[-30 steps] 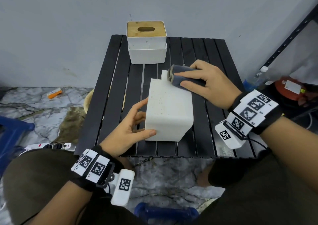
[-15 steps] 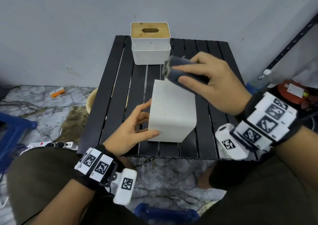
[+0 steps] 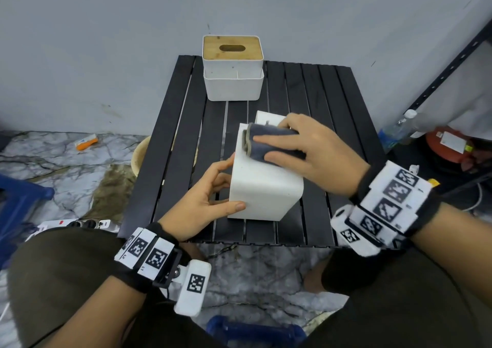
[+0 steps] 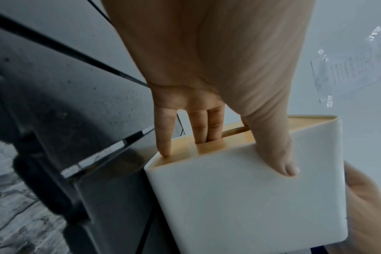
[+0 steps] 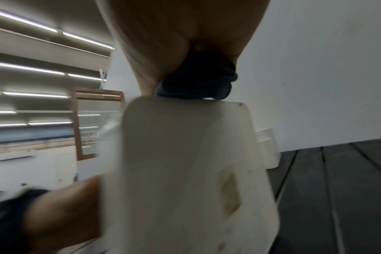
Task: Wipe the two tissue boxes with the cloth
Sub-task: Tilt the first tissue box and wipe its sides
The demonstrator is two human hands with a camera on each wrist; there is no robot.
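Observation:
A white tissue box [image 3: 263,185] lies on its side near the front of the black slatted table [image 3: 170,161]. My left hand [image 3: 226,185] grips it, thumb on the near face and fingers on the wooden lid side [image 4: 209,146]. My right hand [image 3: 266,149] holds a folded dark blue cloth [image 3: 271,131] and presses it on the far part of the box's upper face. The right wrist view shows the cloth [image 5: 202,80] bunched under the palm at the box's top edge. A second white tissue box [image 3: 233,81] with a bamboo lid stands upright at the table's far edge.
A grey wall rises right behind the table. To the right stand a black metal shelf upright [image 3: 452,54], a plastic bottle [image 3: 396,131] and a red container [image 3: 450,145]. On the floor at the left are a power strip [image 3: 80,223], a blue stool [image 3: 18,201] and a round bowl [image 3: 139,155].
My right hand lifted the cloth off the box's far edge, then set it down on the upper face, a little nearer to me. The left hand and box barely moved.

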